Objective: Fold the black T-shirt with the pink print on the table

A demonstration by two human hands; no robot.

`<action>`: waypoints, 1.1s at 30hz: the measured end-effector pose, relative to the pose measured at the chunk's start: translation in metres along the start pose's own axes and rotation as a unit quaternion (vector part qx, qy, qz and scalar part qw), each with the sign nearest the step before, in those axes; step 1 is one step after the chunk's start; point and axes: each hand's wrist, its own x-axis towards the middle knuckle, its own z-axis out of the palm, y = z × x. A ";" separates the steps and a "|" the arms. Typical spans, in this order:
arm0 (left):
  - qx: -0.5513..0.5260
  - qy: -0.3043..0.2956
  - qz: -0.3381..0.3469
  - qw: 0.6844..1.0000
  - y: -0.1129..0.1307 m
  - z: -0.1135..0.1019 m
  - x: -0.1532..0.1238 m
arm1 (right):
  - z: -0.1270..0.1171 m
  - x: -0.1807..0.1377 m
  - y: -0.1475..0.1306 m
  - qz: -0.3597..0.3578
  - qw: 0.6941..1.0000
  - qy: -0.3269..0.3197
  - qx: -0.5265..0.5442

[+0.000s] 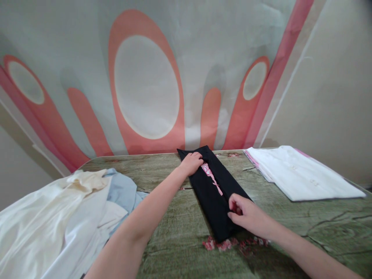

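A black shirt (207, 209) lies folded into a long narrow strip on the table, slanting from the back edge toward me. Part of a pink print shows between its folded sides. At the far end, my left hand (192, 162) is closed on the cloth with its fingers bent over the fold. Nearer to me, my right hand (244, 213) has its fingers curled in a pinch at the right-hand edge of the shirt. The cloth between those fingertips is mostly hidden.
Loose cream, white and light blue clothes (58, 221) are heaped at the left. On the right lies a stack of folded garments (302, 174), a white one on top. The wood-patterned table (171, 232) ends at a wall covering (148, 85) with coral shapes.
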 end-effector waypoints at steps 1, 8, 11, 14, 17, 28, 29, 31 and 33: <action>-0.003 -0.003 -0.003 1.000 0.002 -0.001 -0.003 | 0.000 0.000 0.000 -0.001 1.000 0.002 -0.008; -0.071 -0.020 -0.038 0.997 0.042 -0.023 -0.043 | 0.000 -0.001 -0.001 -0.008 0.999 0.005 -0.040; -0.111 -0.066 -0.055 0.990 0.067 -0.028 -0.063 | -0.001 -0.002 -0.002 -0.009 0.999 0.004 -0.044; -0.147 -0.078 -0.068 0.984 0.084 -0.026 -0.076 | 0.000 -0.002 -0.002 -0.012 0.999 0.005 -0.042; -0.164 -0.071 -0.082 0.980 0.090 -0.020 -0.080 | 0.000 -0.002 -0.001 -0.016 0.999 0.005 -0.041; -0.165 -0.067 -0.085 0.980 0.089 -0.017 -0.081 | 0.003 -0.006 0.001 -0.050 0.996 0.025 -0.068; -0.162 -0.067 -0.086 0.981 0.090 -0.017 -0.082 | 0.001 -0.006 0.002 -0.055 0.996 0.021 -0.067; -0.156 -0.068 -0.090 0.981 0.091 -0.019 -0.083 | -0.003 -0.007 0.001 -0.061 0.996 0.012 -0.062; -0.158 -0.071 -0.084 0.981 0.095 -0.023 -0.086 | -0.010 -0.008 -0.002 -0.067 0.996 0.003 -0.055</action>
